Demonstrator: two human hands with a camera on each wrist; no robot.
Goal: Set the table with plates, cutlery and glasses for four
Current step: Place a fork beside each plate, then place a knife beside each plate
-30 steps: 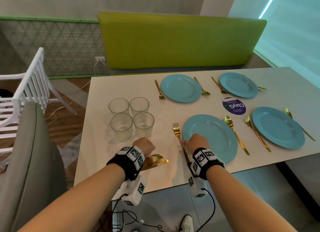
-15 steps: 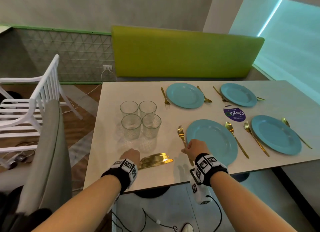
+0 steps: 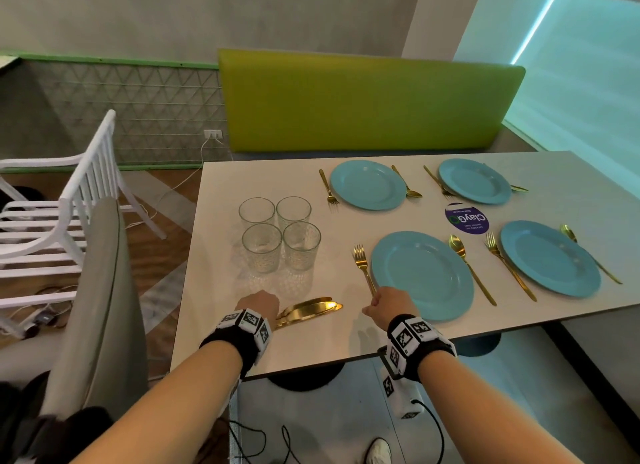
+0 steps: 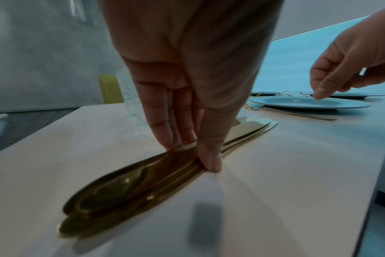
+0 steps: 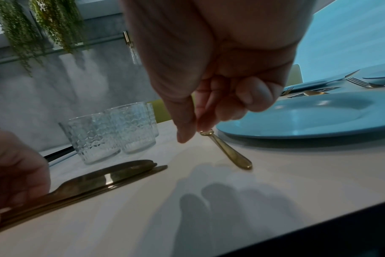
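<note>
A: Knives (image 3: 308, 311), where do they lie?

B: Stacked near the front edge of the table (image 3: 311, 352), just in front of the four glasses (image 3: 280, 235). The left hand (image 3: 258, 306) pinches them between thumb and fingers.

A: And the right hand (image 3: 389, 306)?

B: Its curled fingers pinch the handle of the fork (image 3: 362, 262), which lies just beside the left rim of the near plate (image 3: 422, 276). A strip of tabletop separates the knife tips from it.

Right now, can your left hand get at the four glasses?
Probably yes: the glasses stand just beyond the left hand, only bare table between. But its grip is on the stacked knives, so that must let go first.
</note>
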